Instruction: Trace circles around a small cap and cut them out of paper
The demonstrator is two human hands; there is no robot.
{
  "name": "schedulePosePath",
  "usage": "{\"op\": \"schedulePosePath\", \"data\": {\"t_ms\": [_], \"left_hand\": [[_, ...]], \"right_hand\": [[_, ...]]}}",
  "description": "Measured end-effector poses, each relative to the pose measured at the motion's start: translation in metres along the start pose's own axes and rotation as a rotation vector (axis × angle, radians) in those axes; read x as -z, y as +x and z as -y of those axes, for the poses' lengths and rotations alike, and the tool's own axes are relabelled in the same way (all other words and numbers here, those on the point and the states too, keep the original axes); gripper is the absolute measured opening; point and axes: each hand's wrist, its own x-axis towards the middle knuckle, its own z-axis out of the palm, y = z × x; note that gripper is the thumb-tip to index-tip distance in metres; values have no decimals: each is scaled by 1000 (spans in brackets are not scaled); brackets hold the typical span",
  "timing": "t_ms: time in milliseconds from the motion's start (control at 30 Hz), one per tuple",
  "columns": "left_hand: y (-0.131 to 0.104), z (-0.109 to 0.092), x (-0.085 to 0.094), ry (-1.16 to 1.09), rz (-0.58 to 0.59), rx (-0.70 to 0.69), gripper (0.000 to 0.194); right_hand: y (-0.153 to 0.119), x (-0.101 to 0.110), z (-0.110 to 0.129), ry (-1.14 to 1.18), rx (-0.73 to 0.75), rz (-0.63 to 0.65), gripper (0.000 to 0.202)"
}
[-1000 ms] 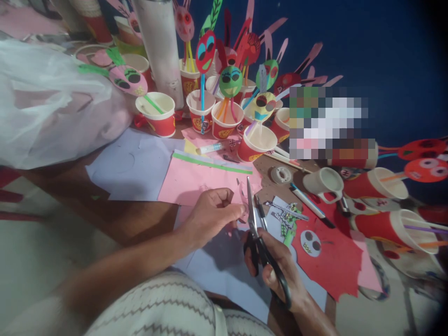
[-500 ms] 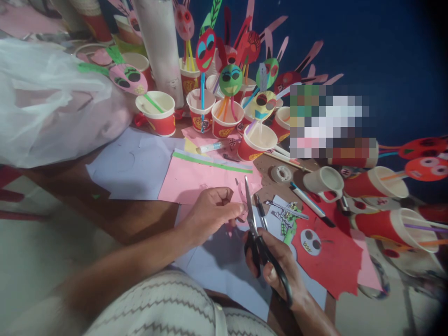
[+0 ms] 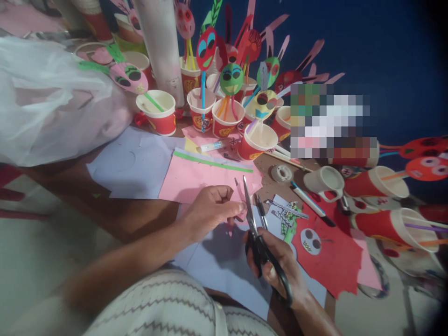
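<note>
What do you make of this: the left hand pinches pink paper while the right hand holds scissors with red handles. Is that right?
Not quite: the head view shows the scissors have black handles, not red. The rest stands: the left hand pinches pink paper while the right hand holds the scissors.

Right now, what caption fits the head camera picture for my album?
Left hand pinching a small pink paper piece, right hand holding black-handled metal scissors.
</note>
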Motion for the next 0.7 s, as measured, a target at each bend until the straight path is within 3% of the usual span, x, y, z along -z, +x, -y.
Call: {"op": "schedulePosePath", "data": {"t_ms": [700], "left_hand": [[2, -9, 6, -28, 111, 43, 10]], "right_hand": [[3, 8, 11, -87, 7, 118, 52]]}}
